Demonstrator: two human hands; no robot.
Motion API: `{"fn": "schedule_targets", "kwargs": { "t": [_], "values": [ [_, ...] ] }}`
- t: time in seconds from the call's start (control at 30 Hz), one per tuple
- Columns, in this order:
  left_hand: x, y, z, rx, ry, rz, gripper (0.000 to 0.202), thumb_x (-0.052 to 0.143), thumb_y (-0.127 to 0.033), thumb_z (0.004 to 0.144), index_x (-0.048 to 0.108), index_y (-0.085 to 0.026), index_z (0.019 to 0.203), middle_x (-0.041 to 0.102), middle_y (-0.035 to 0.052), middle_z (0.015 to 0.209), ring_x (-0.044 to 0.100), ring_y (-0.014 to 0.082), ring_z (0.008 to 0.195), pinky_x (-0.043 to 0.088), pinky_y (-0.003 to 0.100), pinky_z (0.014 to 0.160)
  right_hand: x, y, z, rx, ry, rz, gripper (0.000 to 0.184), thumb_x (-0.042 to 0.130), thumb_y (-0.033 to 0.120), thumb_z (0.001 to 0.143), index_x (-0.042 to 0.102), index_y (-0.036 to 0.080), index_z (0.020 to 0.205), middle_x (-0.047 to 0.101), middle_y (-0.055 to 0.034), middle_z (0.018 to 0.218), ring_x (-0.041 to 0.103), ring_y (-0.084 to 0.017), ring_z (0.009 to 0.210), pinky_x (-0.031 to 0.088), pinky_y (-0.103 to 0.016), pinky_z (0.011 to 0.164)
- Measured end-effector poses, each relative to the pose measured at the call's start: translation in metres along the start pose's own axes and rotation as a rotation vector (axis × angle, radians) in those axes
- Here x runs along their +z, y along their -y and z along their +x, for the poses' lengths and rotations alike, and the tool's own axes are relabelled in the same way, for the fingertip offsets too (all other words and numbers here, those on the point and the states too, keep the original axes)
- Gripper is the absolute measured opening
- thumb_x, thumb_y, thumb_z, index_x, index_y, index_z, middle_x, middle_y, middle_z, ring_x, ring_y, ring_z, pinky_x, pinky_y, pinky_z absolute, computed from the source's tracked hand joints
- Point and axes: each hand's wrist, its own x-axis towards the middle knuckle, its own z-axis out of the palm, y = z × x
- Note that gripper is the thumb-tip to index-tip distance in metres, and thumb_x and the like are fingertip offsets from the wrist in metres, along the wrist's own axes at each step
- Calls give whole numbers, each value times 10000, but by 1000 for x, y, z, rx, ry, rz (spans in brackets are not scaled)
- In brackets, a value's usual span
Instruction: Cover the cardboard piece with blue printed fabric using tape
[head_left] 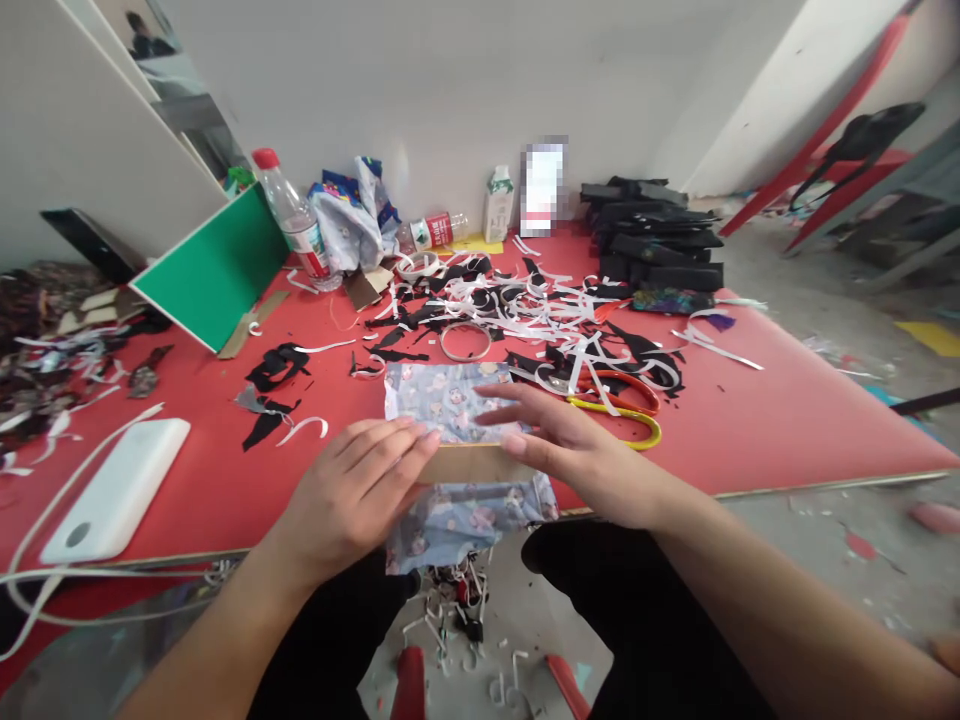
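Observation:
A light blue cloth with a cartoon print [442,390] lies at the front edge of the red table, its near part [480,510] hanging past the edge. Across it is a tan strip, apparently cardboard [474,465]. At the strip's left end, my left hand [360,485] is closed on the cloth, fingers together; its thumb is mostly hidden. My right hand [581,445] is open at the right end, fingers spread over the cloth and thumb near the strip's upper edge. Beside it lie scissors with orange and yellow handles [649,425], partly under scraps.
Black and white scraps [517,305] cover the table's middle. Behind stand a red-capped bottle [300,225], a carton [498,205] and a blurred-out upright screen [543,190]. Black folded pieces [652,240] are stacked right. A white power bank [120,490] and a green board [214,265] are left.

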Motion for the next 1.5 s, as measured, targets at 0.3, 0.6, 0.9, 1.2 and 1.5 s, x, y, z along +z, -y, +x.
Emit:
{"fn": "schedule_targets", "kwargs": {
  "t": [0.3,0.6,0.9,1.2,1.5],
  "values": [
    [0,-12,-14,-248,106,-335,532,738,-428,957,577,-146,1379,739,135,1225,680,274,1135,579,460,982,35,6,-17,-694,-45,-899,288,644,317,1036,728,192,1281,771,-117,1277,725,-304,1150,588,-509,969],
    [2,9,-31,-297,502,-268,1024,666,-746,875,311,-177,1650,378,179,1700,337,375,1583,334,615,1265,8,-6,-9,-618,-27,-688,350,607,360,1056,729,157,1314,787,-158,1247,776,-229,1119,649,-304,886],
    [15,17,-25,-389,622,-182,1161,511,-948,777,273,-264,1684,131,96,1776,120,392,1637,152,629,1308,37,-14,9,-576,-2,-587,395,698,400,992,738,168,1309,769,-170,1247,774,-239,1078,654,-335,879],
    [15,20,-36,-383,605,-169,1269,394,-1025,719,195,-249,1704,140,78,1774,125,373,1644,96,605,1319,44,-28,6,-526,3,-559,304,726,360,975,800,163,1194,771,-176,1215,771,-244,1057,661,-346,869],
    [17,19,-35,-365,582,-144,1274,361,-1024,730,193,-221,1706,116,68,1781,102,351,1650,62,572,1332,40,-36,3,-576,70,-629,283,720,321,983,789,180,1219,757,-175,1308,759,-271,1175,538,-495,1156]
  ]
}}
